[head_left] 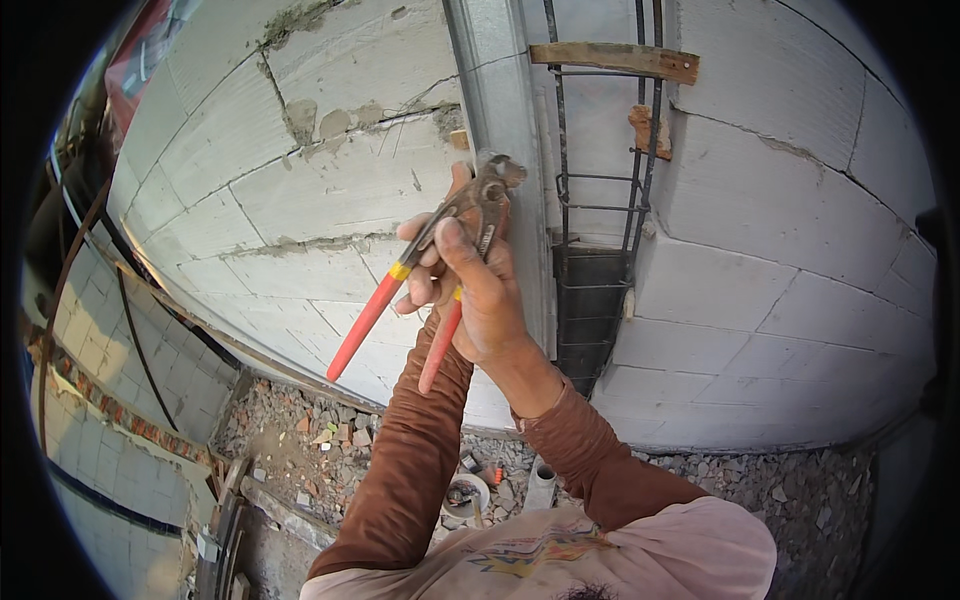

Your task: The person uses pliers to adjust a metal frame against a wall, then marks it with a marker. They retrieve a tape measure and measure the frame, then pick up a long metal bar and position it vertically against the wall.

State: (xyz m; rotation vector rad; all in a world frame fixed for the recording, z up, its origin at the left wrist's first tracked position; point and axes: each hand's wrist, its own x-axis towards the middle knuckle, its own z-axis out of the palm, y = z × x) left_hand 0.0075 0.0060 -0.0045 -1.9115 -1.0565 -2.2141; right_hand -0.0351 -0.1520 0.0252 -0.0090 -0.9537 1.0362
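Pincers [488, 195] with worn dark jaws, red handles and yellow collars are raised in front of the wall, jaws pointing up and to the right. My right hand [490, 285] is closed round them, the thumb lying along one side and both handles sticking out below. My left hand [425, 280] is partly behind the pincers, its fingers curled and one finger pointing up beside the metal channel [515, 250]. What the left hand grips, if anything, is hidden. Thin wires [395, 130] stick out from the block wall [330, 200] above and to the left of my hands.
A rebar cage [563, 200] stands in the gap right of the channel, with a wooden strip [615, 60] across it. More pale blocks [760, 200] rise on the right. Below lie rubble [320, 430], a white bucket [482, 485] holding small items and a grey pipe [541, 485].
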